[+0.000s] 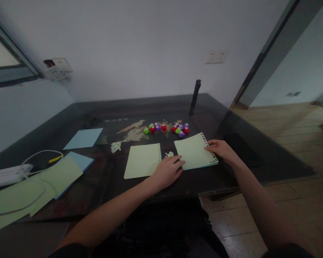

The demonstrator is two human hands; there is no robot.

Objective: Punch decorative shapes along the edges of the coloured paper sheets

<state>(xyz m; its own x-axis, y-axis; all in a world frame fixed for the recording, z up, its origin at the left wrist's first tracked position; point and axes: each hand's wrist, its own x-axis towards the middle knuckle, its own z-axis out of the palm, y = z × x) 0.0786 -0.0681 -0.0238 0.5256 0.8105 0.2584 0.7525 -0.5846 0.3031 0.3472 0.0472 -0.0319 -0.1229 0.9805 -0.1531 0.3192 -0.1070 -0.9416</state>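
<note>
A small stack of pale green loose-leaf paper (195,152), with punched holes down its right side, lies between my hands, slightly turned. My right hand (222,149) grips the holed edge between thumb and fingers. At the opposite edge my left hand (168,171) has its fingers bent and closed on the stack's lower left side. To the left lies another stack of pale green punched sheets (142,161), holes on its right, partly behind my left hand. Between the two stacks, just beyond my left hand, sits a little pile of small pale pieces (169,154).
Red, green and purple eyeball-like trinkets (163,127) sit in two clusters behind the stacks. Another pale pile (116,146) lies left. Blue sheets (84,138), green sheets (37,190) and a white power strip with cable (10,175) occupy the left side. A black upright post (195,97) stands at the back.
</note>
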